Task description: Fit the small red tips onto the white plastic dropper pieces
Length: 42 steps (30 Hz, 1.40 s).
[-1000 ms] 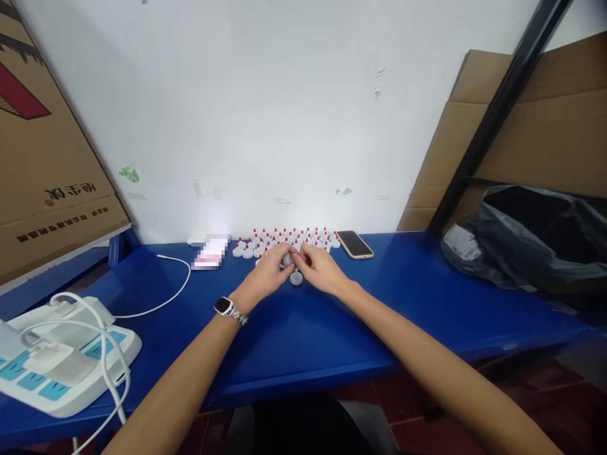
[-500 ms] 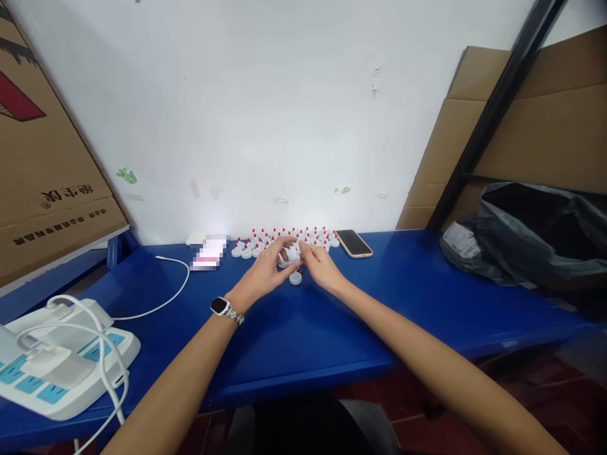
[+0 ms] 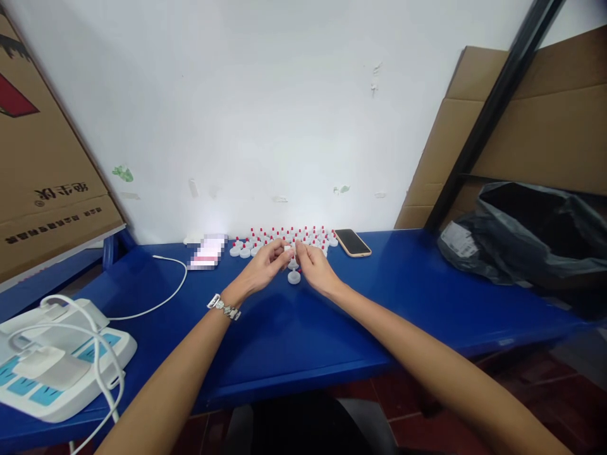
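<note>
My left hand (image 3: 269, 260) is closed, with thumb and fingers pinched on a small white plastic piece (image 3: 289, 249) that they partly hide. My right hand (image 3: 317, 265) is also closed, its fingertips pressed together right beside that piece; what lies between them is hidden. Just below the fingertips a round white nozzle cap (image 3: 294, 277) stands upright on the blue table (image 3: 303, 335), with a bit of red at its right side. Behind both hands, near the wall, several rows of white nozzle caps with red tips (image 3: 245, 251) stand upright, partly covered by my fingers.
A phone (image 3: 353, 242) lies right of the caps, and a blurred-out lit item (image 3: 207, 251) lies to their left. A white power strip (image 3: 61, 373) with cables occupies the left end. A black plastic bag (image 3: 493, 234) and cardboard (image 3: 431, 145) are at the right.
My left hand has turned and its fingers have closed in more around the white piece. The nozzle cap below stays in place. My view has shifted slightly.
</note>
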Each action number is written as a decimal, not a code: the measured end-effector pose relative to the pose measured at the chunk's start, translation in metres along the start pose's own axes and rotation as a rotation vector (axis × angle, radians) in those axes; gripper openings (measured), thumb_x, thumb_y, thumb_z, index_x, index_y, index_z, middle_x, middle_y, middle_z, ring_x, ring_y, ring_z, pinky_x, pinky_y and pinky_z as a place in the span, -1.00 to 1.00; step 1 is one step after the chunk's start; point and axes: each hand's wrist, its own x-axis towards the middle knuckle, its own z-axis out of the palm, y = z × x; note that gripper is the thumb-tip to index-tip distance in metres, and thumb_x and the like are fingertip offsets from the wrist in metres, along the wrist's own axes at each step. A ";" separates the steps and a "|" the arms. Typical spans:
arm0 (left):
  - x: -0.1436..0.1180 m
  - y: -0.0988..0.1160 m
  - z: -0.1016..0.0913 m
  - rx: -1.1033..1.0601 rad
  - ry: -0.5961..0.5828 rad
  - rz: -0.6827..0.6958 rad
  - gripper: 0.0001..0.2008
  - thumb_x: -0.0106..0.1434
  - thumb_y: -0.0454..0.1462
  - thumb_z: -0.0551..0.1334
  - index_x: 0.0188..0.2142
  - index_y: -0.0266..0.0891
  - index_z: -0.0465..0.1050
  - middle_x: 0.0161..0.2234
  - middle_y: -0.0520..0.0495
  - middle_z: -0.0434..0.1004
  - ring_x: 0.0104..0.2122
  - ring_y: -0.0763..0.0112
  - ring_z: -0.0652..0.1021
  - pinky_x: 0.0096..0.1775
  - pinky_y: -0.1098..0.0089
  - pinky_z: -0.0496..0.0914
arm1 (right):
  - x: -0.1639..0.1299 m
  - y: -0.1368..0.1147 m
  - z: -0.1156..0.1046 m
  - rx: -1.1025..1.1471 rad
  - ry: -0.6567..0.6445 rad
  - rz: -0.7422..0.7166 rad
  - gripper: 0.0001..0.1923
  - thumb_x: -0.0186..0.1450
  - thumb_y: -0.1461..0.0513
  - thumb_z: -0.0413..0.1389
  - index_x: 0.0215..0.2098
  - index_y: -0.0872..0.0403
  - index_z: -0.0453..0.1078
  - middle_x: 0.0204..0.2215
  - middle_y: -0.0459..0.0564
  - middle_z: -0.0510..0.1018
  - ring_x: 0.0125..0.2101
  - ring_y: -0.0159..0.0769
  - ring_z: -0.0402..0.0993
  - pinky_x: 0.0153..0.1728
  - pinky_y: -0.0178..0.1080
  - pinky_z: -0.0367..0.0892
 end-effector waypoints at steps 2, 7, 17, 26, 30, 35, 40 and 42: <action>0.001 0.001 -0.001 -0.061 -0.032 -0.041 -0.61 0.34 0.06 0.10 -0.36 -0.22 0.26 -0.54 0.11 0.21 -0.53 0.50 0.30 -0.42 0.44 0.25 | -0.001 -0.002 0.001 -0.029 0.008 -0.010 -0.41 0.40 -0.19 -0.27 -0.54 0.05 0.13 -0.63 -0.14 0.24 -0.56 -0.40 0.15 -0.49 -0.29 0.05; 0.003 0.004 0.002 -0.190 -0.089 -0.215 -0.45 0.33 0.17 -0.01 -0.53 -0.21 0.22 -0.67 0.13 0.06 -0.65 0.52 0.18 -0.51 0.41 0.25 | -0.006 -0.011 0.001 -0.063 -0.012 -0.025 -0.40 0.42 -0.15 -0.28 -0.50 0.06 0.24 -0.61 -0.10 0.33 -0.56 -0.38 0.20 -0.47 -0.28 0.10; -0.004 -0.007 0.003 0.231 0.037 0.089 -0.55 0.32 -0.02 0.17 0.10 -0.16 0.21 -0.34 0.03 0.38 -0.42 0.45 0.39 -0.36 0.42 0.30 | 0.001 0.007 -0.001 -0.001 0.033 0.074 -0.43 0.40 -0.16 -0.24 -0.55 0.05 0.13 -0.62 -0.13 0.25 -0.56 -0.39 0.16 -0.50 -0.29 0.07; 0.005 -0.014 0.012 -0.179 0.033 -0.140 -0.52 0.31 0.16 0.04 -0.42 -0.21 0.20 -0.56 0.12 0.12 -0.59 0.53 0.23 -0.51 0.46 0.22 | -0.006 -0.004 0.003 -0.091 0.073 -0.004 -0.45 0.42 -0.12 -0.26 -0.54 0.04 0.10 -0.63 -0.13 0.25 -0.57 -0.39 0.15 -0.50 -0.28 0.06; 0.006 -0.013 0.011 -0.235 0.016 -0.288 -0.42 0.28 0.22 0.00 -0.56 -0.20 0.15 -0.69 0.16 0.02 -0.69 0.56 0.15 -0.58 0.45 0.19 | -0.006 -0.005 0.001 -0.134 0.058 -0.035 -0.49 0.44 -0.08 -0.25 -0.53 0.04 0.12 -0.61 -0.12 0.28 -0.56 -0.38 0.17 -0.48 -0.27 0.06; -0.002 -0.007 0.007 -0.004 0.057 -0.065 -0.55 0.30 0.11 0.12 -0.08 -0.19 0.33 -0.43 0.03 0.37 -0.48 0.45 0.42 -0.49 0.47 0.31 | -0.003 0.003 -0.002 -0.073 0.029 0.026 -0.45 0.42 -0.13 -0.25 -0.53 0.04 0.15 -0.63 -0.13 0.28 -0.57 -0.39 0.17 -0.49 -0.28 0.06; -0.003 -0.009 0.015 0.079 0.060 0.044 -0.67 0.36 0.00 0.12 -0.04 -0.16 0.28 -0.44 0.08 0.28 -0.47 0.49 0.35 -0.41 0.46 0.28 | -0.003 0.004 0.000 -0.037 0.058 0.037 -0.43 0.40 -0.16 -0.24 -0.53 0.05 0.14 -0.62 -0.14 0.26 -0.56 -0.38 0.17 -0.49 -0.29 0.06; -0.001 -0.012 0.017 0.009 0.063 0.025 -0.67 0.36 0.02 0.10 -0.13 -0.19 0.30 -0.47 0.09 0.23 -0.49 0.50 0.32 -0.43 0.46 0.26 | -0.004 0.002 0.000 -0.059 0.080 0.029 -0.45 0.41 -0.14 -0.22 -0.53 0.05 0.14 -0.62 -0.14 0.25 -0.56 -0.38 0.16 -0.49 -0.28 0.06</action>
